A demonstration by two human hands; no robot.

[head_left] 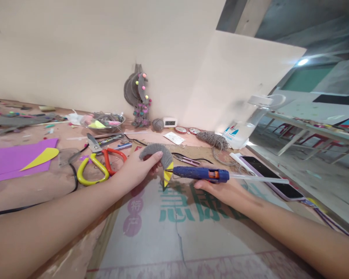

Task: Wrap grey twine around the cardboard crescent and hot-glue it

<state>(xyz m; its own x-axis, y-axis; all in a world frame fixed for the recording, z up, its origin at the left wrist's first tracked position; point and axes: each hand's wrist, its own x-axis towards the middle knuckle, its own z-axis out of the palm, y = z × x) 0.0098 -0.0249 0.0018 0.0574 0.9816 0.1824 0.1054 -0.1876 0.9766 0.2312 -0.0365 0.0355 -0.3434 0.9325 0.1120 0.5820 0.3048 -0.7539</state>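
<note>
My left hand (pixel 147 164) is closed on a curved piece wrapped in grey yarn (pixel 159 149), thumb on its front. The piece's lower end carries a yellow tip (pixel 168 176) with dark markings. My right hand (pixel 218 186) holds a blue hot glue gun (pixel 196 173), pointing left. Its nozzle meets the yellow tip, or lies just in front of it; I cannot tell which. A clear glue stick (pixel 258 178) sticks out of the gun's back end. Beneath both hands lies a printed cardboard sheet (pixel 151 248).
Yellow-and-red-handled scissors (pixel 93 170) lie left, beside purple sheets (pixel 20 159) with a yellow cutout (pixel 42 158). A phone (pixel 270 176) and a clear bottle (pixel 244 124) stand at right. Grey yarn (pixel 212 139) and a bowl of scraps (pixel 104 122) are behind. A black cord (pixel 75 176) crosses the left side.
</note>
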